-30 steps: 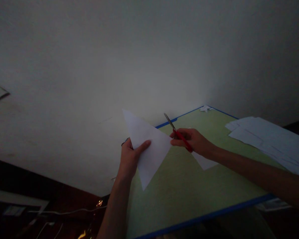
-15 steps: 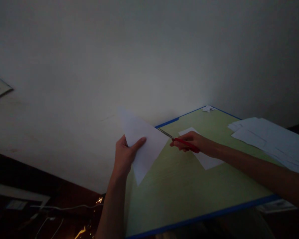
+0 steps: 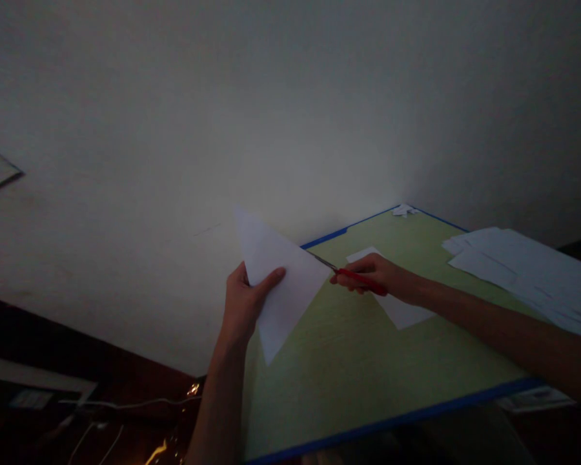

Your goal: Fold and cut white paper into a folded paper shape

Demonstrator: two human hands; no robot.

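Observation:
My left hand (image 3: pixel 242 303) holds up a white folded paper triangle (image 3: pixel 281 284) above the left edge of a green table (image 3: pixel 348 374). My right hand (image 3: pixel 377 274) grips red-handled scissors (image 3: pixel 353 276), whose blades point left and meet the triangle's right corner. A flat white paper sheet (image 3: pixel 401 310) lies on the table under my right hand.
A stack of white papers (image 3: pixel 523 271) lies at the table's right side. A small paper scrap (image 3: pixel 403 210) sits at the far corner. The table has a blue rim (image 3: pixel 392 423). A pale wall stands behind. Cables (image 3: pixel 126 407) lie on the dark floor at lower left.
The scissors have tipped down from pointing upward to pointing left at the triangle's right corner. My left hand and the triangle shifted slightly left.

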